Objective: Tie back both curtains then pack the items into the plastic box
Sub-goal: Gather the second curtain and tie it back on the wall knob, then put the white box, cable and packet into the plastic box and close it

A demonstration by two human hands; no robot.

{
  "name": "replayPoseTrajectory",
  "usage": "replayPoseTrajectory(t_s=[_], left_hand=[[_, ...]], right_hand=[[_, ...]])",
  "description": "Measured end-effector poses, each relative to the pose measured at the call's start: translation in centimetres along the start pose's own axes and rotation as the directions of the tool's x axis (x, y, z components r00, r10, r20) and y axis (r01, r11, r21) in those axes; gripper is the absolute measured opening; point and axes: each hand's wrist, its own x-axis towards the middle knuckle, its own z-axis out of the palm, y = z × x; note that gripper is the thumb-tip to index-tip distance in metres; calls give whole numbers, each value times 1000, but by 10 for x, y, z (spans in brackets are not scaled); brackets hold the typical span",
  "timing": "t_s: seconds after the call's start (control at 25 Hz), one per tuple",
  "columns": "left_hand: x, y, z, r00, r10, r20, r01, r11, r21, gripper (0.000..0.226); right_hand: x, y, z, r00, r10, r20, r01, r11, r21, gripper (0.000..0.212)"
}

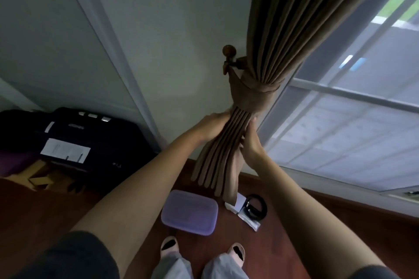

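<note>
A brown pleated curtain [285,29] hangs left of the window, gathered by a matching tieback band [254,95] looped to a dark wooden wall knob [229,51]. Just below the band, my left hand [213,127] grips the bundled pleats from the left and my right hand [250,142] holds them from the right. On the wooden floor below lies a purple-lidded plastic box [189,212]. Beside it to the right are a coiled black cable [255,206], a white box [234,204] and a flat white packet [249,222].
A black suitcase [86,140] with a white paper on it stands at the left against the wall, with a cardboard piece [38,179] in front. The window [353,106] fills the right side. My feet in slippers [169,246] stand just before the plastic box.
</note>
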Motion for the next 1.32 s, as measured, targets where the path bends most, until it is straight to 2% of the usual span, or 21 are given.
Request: replayPoseTrajectory(t_s=[0.08,0.2,0.36,0.44,0.6,0.72,0.84,1.0,1.12,1.24,1.32], left_hand=[[-5,-6,2,1000,20,-4,-20,1000,-2,77],[-9,-17,-1,997,22,-74,-22,1000,-1,81],[-11,-26,1,987,32,-154,-37,999,-27,70],[-14,-32,8,981,30,-193,-28,1000,12,65],[-31,-46,25,936,12,-351,20,996,88,60],[-49,-52,40,894,10,-448,30,996,81,59],[-63,-62,62,898,2,-441,54,992,114,58],[-86,-103,98,933,19,-360,48,983,178,54],[-99,-154,127,946,-32,-324,92,981,172,52],[-91,-207,152,946,-103,-307,178,957,228,54],[-77,-247,174,945,-123,-304,205,945,254,51]], right_hand=[[12,-4,3,996,-15,88,21,997,-73,71],[15,-3,1,974,25,226,2,993,-118,63],[15,6,-6,969,-39,243,93,972,-214,69],[12,15,-14,970,-61,235,127,953,-275,73],[-4,19,-42,967,-186,174,237,909,-344,60],[-23,17,-63,970,-192,147,236,879,-413,59],[-47,29,-79,967,-228,117,256,848,-463,59],[-85,76,-89,964,-256,76,259,827,-498,62],[-112,122,-91,986,-159,55,164,845,-509,72],[-116,174,-97,991,-126,34,124,830,-544,86],[-104,216,-109,993,-111,40,113,803,-585,70]])
